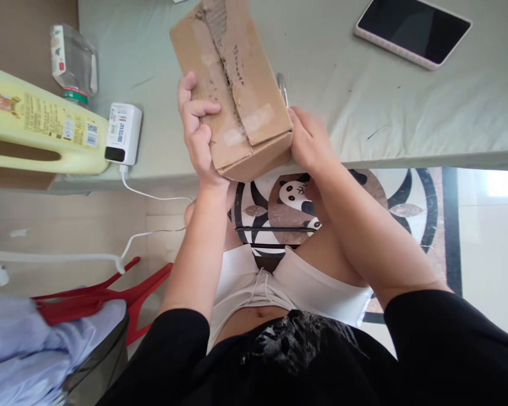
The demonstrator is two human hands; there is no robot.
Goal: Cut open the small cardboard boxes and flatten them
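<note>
A worn brown cardboard box (254,90) is tilted at the table's front edge. Its top flaps meet in a torn, ragged seam with strips of clear tape. My left hand (198,132) grips the box's left side, fingers bent over the top face. My right hand (311,138) is closed at the near right corner, touching the box's side. A slim silver metal tool (282,87) sticks out past its fingers along the box; most of it is hidden, so its kind is unclear.
On the grey-green covered table (338,84) lie a phone (412,28) at right, a white charger (125,132) with a cable, a yellow jug (38,121) and a clear plastic bottle (78,62) at left. A red chair (139,293) with clothes stands below left.
</note>
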